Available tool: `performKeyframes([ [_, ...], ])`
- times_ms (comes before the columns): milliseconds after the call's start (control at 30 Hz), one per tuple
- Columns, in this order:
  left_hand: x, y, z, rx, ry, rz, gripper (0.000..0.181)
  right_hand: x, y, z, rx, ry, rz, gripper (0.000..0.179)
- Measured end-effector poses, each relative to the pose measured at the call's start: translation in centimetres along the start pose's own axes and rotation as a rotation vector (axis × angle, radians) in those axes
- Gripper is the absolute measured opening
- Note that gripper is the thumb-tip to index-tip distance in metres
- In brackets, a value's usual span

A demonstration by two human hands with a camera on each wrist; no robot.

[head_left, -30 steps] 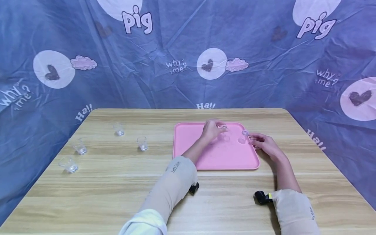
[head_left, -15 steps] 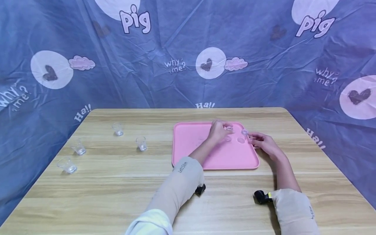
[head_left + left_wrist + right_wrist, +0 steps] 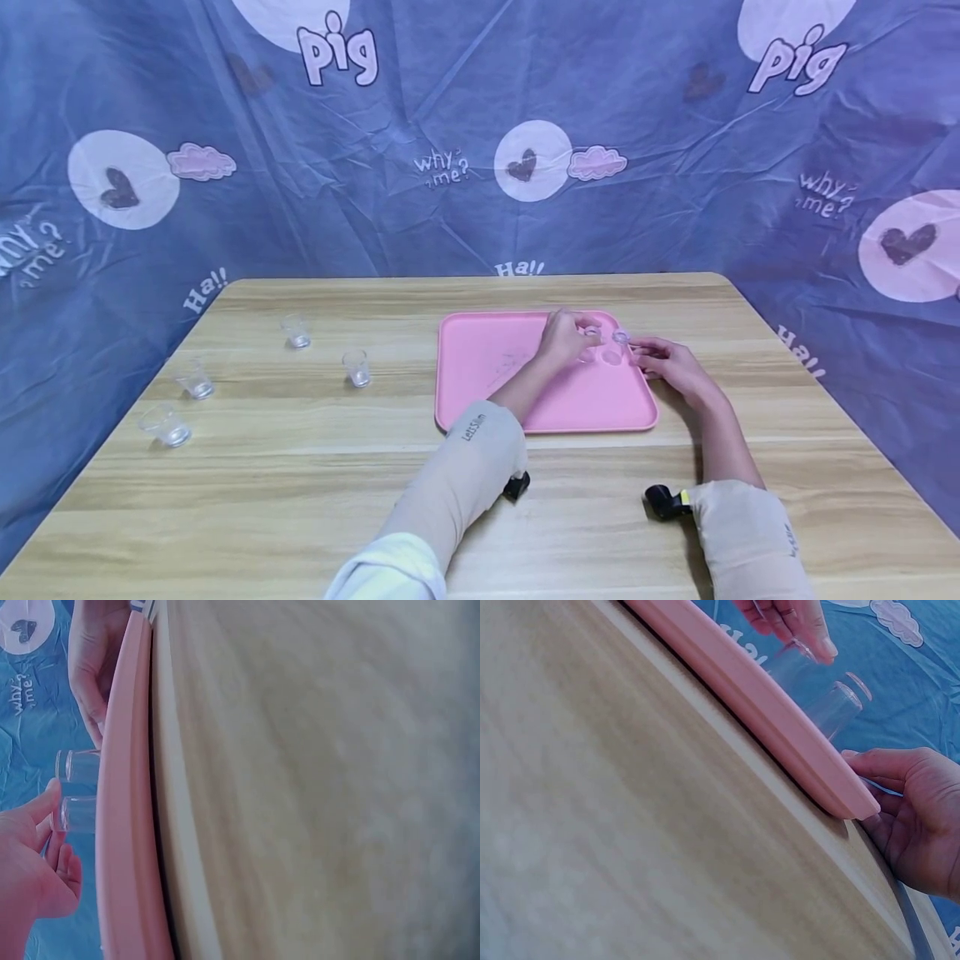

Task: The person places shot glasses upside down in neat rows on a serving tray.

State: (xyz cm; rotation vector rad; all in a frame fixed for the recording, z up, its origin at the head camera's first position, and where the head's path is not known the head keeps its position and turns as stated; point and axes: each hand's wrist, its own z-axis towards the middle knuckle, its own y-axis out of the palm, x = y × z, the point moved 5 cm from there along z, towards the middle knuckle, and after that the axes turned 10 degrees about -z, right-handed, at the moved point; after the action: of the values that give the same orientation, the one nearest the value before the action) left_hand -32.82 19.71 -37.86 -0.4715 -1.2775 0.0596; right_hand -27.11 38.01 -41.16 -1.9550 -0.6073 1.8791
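Two clear shot glasses stand upside down on the pink tray (image 3: 495,392), near its back right corner. My left hand (image 3: 562,337) pinches the left glass (image 3: 75,814) by its raised base between thumb and fingers. Close beside it, apart by a narrow gap, is the second glass (image 3: 835,711). At the tray's right side, my right hand (image 3: 675,367) holds the rim, thumb (image 3: 870,761) above and the other fingers curled lower at the edge. The tray's wall hides the glasses' mouths in both wrist views.
On the left of the wooden table (image 3: 300,517) several upright shot glasses are spread out, among them a near one (image 3: 174,431), a far one (image 3: 298,337) and one closest to the tray (image 3: 358,372). A blue printed cloth (image 3: 420,217) hangs behind the table.
My left hand has moved the pinched glass to the right, closer to the second glass. The right hand stays at the tray's edge. The head view has shifted slightly.
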Motion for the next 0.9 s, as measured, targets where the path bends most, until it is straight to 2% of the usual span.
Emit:
performKeyframes([
  [333, 0.0, 0.2, -0.2, -0.01, -0.034, 0.014, 0.025, -0.1, 0.1, 0.0, -0.005, -0.019, 0.024, 0.047],
  [500, -0.1, -0.2, -0.4, -0.04, -0.013, 0.036, 0.032, 0.0, 0.1, 0.0, -0.002, -0.021, 0.013, 0.046],
  [667, 0.0, -1.6, -0.6, -0.063, 0.027, 0.009, 0.033, -0.1, 0.1, 0.0, 0.004, -0.017, 0.004, 0.045],
  [900, 0.7, -4.8, -1.2, -0.046, 0.089, -0.07, 0.034, 0.0, 0.1, -0.1, 0.004, -0.007, -0.008, 0.045],
])
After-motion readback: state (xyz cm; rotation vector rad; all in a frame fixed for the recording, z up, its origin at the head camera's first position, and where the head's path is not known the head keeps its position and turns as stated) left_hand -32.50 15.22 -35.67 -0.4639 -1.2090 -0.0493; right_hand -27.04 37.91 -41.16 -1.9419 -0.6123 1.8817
